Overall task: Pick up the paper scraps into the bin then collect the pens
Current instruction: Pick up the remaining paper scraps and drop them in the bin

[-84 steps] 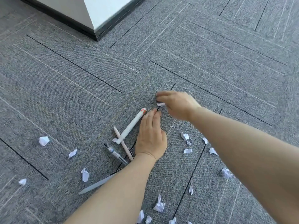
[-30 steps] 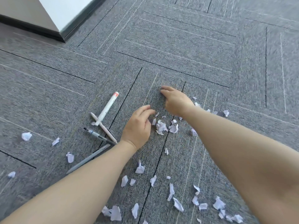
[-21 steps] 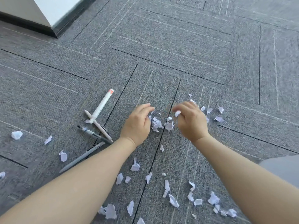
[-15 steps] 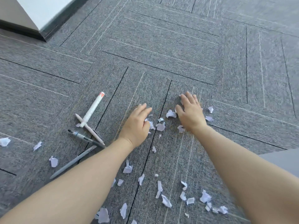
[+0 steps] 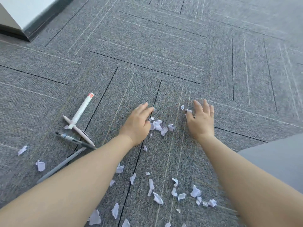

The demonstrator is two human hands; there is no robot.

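White paper scraps lie scattered on the grey carpet. A small heap of scraps (image 5: 159, 126) sits between my two hands. My left hand (image 5: 138, 122) lies cupped on its edge just left of the heap, fingers together, holding nothing. My right hand (image 5: 200, 119) rests flat on the carpet to the right, fingers spread, with a scrap (image 5: 188, 110) at its thumb side and another scrap (image 5: 182, 107) just beyond. Several pens lie crossed at the left: a white pen with a red tip (image 5: 82, 110), a pink pen (image 5: 78, 131), a dark clear pen (image 5: 74, 140) and a grey pen (image 5: 60, 165). No bin is in view.
More scraps (image 5: 177, 193) lie near me between my forearms, and a few scraps (image 5: 40, 165) lie at the far left. A white wall corner with a dark skirting (image 5: 24, 32) stands at the top left. My grey-clad knee (image 5: 278, 161) shows at the right.
My right hand moved to the right, away from the heap, and flattened with fingers spread. My left hand stayed cupped beside the heap. The view shifted slightly.
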